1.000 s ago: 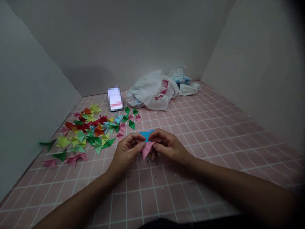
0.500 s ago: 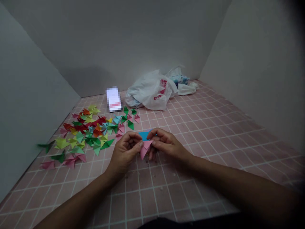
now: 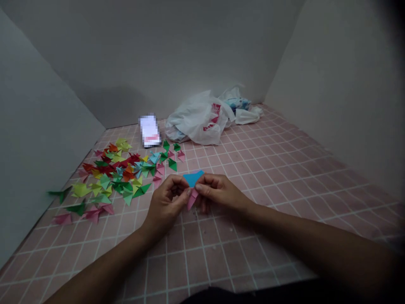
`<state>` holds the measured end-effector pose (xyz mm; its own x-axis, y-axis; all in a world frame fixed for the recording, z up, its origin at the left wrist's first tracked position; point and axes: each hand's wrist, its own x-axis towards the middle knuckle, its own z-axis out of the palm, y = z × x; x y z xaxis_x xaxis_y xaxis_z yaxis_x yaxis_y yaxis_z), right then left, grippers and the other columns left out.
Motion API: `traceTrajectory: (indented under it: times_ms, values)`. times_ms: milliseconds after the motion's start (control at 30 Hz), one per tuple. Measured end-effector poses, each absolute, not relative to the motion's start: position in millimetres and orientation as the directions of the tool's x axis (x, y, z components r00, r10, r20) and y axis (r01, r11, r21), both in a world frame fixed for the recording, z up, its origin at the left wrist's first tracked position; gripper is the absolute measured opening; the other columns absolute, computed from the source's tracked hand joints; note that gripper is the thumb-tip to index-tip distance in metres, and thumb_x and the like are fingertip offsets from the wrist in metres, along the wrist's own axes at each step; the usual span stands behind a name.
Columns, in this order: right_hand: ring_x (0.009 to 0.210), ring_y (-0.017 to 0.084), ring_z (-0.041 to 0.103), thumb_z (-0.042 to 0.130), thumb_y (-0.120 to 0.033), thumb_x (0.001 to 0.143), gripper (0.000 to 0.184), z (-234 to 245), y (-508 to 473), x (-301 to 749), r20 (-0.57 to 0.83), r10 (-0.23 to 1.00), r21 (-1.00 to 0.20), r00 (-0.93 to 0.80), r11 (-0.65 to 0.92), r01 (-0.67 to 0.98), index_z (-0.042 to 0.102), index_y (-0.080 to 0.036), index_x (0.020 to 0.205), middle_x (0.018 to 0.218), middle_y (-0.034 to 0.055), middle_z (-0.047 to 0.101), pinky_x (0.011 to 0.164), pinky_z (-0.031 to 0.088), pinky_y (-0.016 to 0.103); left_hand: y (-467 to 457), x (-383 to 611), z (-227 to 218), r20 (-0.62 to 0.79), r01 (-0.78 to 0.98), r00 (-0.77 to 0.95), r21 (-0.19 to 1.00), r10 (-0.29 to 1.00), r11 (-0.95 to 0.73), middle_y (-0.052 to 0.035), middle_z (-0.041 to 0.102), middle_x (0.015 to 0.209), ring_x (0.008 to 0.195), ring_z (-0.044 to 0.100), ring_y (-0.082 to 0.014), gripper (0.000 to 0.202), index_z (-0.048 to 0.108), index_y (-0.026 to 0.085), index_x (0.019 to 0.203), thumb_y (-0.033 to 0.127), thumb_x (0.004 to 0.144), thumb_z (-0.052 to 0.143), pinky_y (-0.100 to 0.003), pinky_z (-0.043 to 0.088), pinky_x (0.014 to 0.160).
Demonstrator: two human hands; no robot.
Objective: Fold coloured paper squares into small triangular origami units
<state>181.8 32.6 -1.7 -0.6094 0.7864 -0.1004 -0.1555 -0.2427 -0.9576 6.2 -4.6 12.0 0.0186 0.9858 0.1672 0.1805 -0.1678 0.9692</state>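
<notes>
Between my hands is a small piece of folded pink paper [image 3: 192, 200], its pointed end hanging down toward me. My left hand [image 3: 168, 197] pinches it from the left with thumb and curled fingers. From the right, the thumb and forefinger of my right hand [image 3: 218, 190] press on its upper part and cover some of it. Blue paper [image 3: 193, 179] shows just beyond my fingertips; whether it lies on the surface or touches my fingers I cannot tell.
Folded paper pieces [image 3: 126, 173] in many colours lie heaped on the left of the pink tiled surface [image 3: 265, 169]. Behind them is a lit phone [image 3: 149, 131]. A white plastic bag [image 3: 199, 120] rests against the back wall [image 3: 177, 50], with a crumpled bag [image 3: 248, 116] beside it.
My right thumb and forefinger have moved left onto the pink paper, so less of it shows now. More of the blue paper is visible.
</notes>
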Motion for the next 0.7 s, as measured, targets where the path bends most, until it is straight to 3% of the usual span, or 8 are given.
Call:
traceTrajectory:
  times_ms: [133, 267, 467, 700]
  values:
    - [0.042, 0.007, 0.058, 0.067, -0.035, 0.086, 0.023, -5, 34, 181, -0.142, 0.795, -0.946, -0.590, -0.285, -0.156, 0.060, -0.016, 0.075, 0.060, -0.0018, 0.065, 0.042, 0.045, 0.018, -5, 6, 11, 0.158, 0.165, 0.019, 0.973, 0.987, -0.159, 0.0021, 0.060, 0.077, 0.068, 0.057, -0.0108, 0.011, 0.061, 0.019, 0.083, 0.021, 0.079, 0.071, -0.022, 0.046, 0.063]
    - [0.042, 0.008, 0.059, 0.070, -0.035, 0.083, 0.023, -4, 34, 182, -0.139, 0.794, -0.940, -0.592, -0.294, -0.174, 0.060, -0.016, 0.075, 0.060, -0.0016, 0.066, 0.042, 0.047, 0.018, 0, 4, 7, 0.001, 0.032, 0.030, 0.999, 1.000, -0.002, 0.0010, 0.064, 0.078, 0.069, 0.059, -0.0116, 0.020, 0.065, 0.018, 0.090, 0.027, 0.076, 0.075, -0.022, 0.045, 0.062]
    - [0.042, 0.009, 0.059, 0.070, -0.037, 0.081, 0.024, -3, 34, 181, -0.127, 0.823, -0.943, -0.554, -0.273, -0.190, 0.059, -0.016, 0.076, 0.061, -0.0016, 0.066, 0.042, 0.047, 0.020, 4, 2, 1, -0.181, -0.043, 0.096, 0.982, 0.979, 0.186, -0.0005, 0.064, 0.068, 0.061, 0.055, -0.0105, 0.024, 0.069, 0.014, 0.079, 0.037, 0.077, 0.074, -0.022, 0.041, 0.060]
    - [0.044, 0.009, 0.060, 0.067, -0.033, 0.085, 0.020, -6, 35, 182, -0.105, 0.830, -0.949, -0.547, -0.248, -0.196, 0.059, -0.017, 0.076, 0.062, -0.0007, 0.066, 0.045, 0.049, 0.022, 2, 4, 2, -0.193, -0.112, 0.063, 0.973, 0.979, 0.199, -0.0006, 0.066, 0.069, 0.062, 0.055, -0.0094, 0.023, 0.071, 0.014, 0.079, 0.034, 0.074, 0.078, -0.021, 0.041, 0.061]
